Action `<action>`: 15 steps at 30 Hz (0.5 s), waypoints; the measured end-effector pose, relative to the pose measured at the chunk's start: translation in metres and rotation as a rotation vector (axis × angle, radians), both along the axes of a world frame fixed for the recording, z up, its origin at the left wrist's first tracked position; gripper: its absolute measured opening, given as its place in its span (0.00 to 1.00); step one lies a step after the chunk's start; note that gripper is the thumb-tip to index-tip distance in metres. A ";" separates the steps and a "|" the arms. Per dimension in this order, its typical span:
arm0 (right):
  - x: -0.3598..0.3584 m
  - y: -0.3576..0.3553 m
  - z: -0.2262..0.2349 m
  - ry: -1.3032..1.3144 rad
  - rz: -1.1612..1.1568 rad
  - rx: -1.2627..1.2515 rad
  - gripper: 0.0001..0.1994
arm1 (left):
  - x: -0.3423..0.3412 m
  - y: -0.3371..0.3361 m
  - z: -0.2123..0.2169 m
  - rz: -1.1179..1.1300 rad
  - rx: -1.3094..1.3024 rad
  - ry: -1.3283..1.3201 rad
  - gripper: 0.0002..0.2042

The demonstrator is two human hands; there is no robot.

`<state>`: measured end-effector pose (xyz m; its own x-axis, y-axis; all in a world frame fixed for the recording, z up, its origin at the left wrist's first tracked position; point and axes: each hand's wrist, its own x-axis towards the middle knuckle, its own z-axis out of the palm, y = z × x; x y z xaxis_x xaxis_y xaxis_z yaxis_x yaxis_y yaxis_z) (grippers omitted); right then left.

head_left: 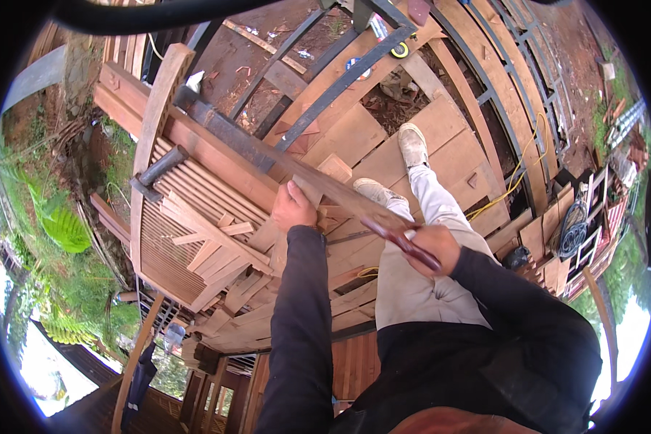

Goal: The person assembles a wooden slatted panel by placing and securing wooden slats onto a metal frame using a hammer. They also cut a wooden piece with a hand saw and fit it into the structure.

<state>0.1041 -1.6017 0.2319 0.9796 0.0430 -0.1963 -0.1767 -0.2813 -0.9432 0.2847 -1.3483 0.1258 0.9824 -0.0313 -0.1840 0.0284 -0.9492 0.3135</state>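
Observation:
My right hand (pixel 435 249) is wrapped round the dark red-brown wooden handle (pixel 401 239) of a handsaw. Its long blade (pixel 333 189) slants up and to the left across a short piece of wood (pixel 308 191). That piece is gripped by my left hand (pixel 294 207), with the thumb up beside the blade. Whether the teeth are in the wood cannot be made out. Just beyond the blade a pale wood block (pixel 335 168) lies close by. A dark metal bar (pixel 224 130) runs on in line with the blade toward the upper left; where the two meet is unclear.
Thin slats and offcuts (pixel 210 249) are piled at the left beside a thick reddish beam (pixel 217 155). My shoes (pixel 414 147) stand on loose floor boards (pixel 354 137). Gaps open between a dark metal frame (pixel 347 83) and the boards. A yellow cord (pixel 517 181) trails at the right.

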 end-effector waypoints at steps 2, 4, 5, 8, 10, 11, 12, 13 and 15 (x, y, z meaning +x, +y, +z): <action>0.024 0.003 -0.010 -0.035 -0.068 0.042 0.07 | 0.006 0.002 -0.003 0.012 0.015 -0.004 0.18; 0.050 -0.002 -0.003 -0.167 -0.053 0.040 0.08 | 0.009 -0.002 -0.006 0.021 0.035 -0.028 0.18; 0.057 -0.003 0.009 -0.217 -0.052 0.062 0.08 | 0.001 0.001 -0.002 0.029 0.049 -0.017 0.19; 0.089 -0.004 0.019 -0.345 -0.013 0.004 0.10 | 0.002 0.007 -0.003 0.061 0.054 0.049 0.18; 0.117 0.000 0.015 -0.399 0.085 -0.061 0.10 | 0.002 0.008 -0.003 0.101 0.033 0.060 0.17; 0.132 0.006 0.013 -0.430 0.152 -0.094 0.10 | 0.000 0.009 -0.003 0.116 0.026 0.069 0.17; 0.149 0.015 0.012 -0.462 0.218 -0.124 0.10 | 0.000 0.009 -0.005 0.073 0.026 0.022 0.17; 0.169 0.028 0.012 -0.530 0.307 -0.126 0.09 | -0.001 0.011 -0.006 0.046 0.030 -0.013 0.17; 0.213 0.064 0.012 -0.655 0.466 -0.135 0.09 | 0.000 0.006 -0.009 0.021 0.063 -0.046 0.17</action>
<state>0.3171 -1.5375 0.2443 0.7847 0.4918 0.3773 0.5623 -0.3087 -0.7671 0.2843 -1.3419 0.1166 0.9902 -0.0003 -0.1394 0.0355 -0.9665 0.2543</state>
